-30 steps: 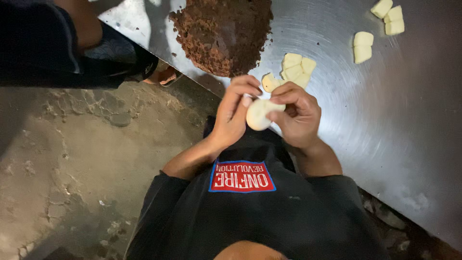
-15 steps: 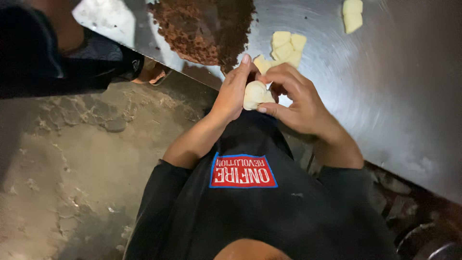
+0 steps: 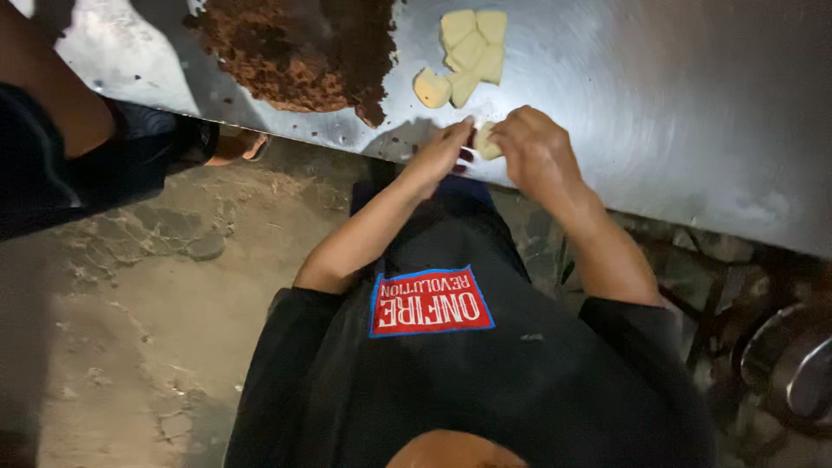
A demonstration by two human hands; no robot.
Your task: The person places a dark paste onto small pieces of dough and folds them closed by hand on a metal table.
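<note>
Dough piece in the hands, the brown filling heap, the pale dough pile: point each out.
Dough piece [image 3: 487, 141], head view, its visible pale side between the hands.
Brown filling heap [image 3: 299, 43], head view, middle.
Pale dough pile [image 3: 468, 52], head view, centre piece.

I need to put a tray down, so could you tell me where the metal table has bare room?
The steel table is bare right of the dough pieces. It is crowded at its left end, around the brown crumbly heap, and at the near edge, where the left hand and right hand work dough.
</note>
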